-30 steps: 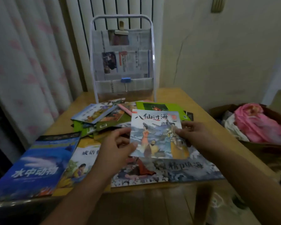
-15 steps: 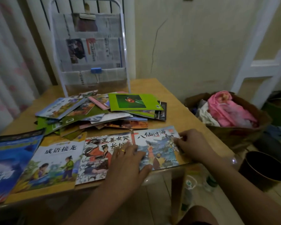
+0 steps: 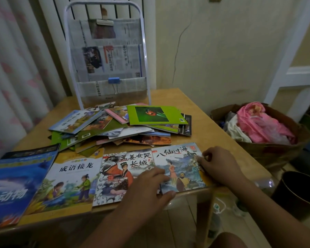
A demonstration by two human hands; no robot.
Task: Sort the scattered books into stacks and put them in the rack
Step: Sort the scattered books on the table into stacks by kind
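Head view: both hands' fingers press the sea book flat, seemingly ungripped; book pile fronts rack.

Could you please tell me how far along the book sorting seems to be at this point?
Early. Done: four books lie in a row along the table's near edge, from the blue ocean book rightward. In hand: the left hand and right hand rest on the rightmost book. Left: the scattered pile is unsorted, and the rack shows only newspaper lining.

Green ladybird book, blue sea book, pink checked cloth (white rack)
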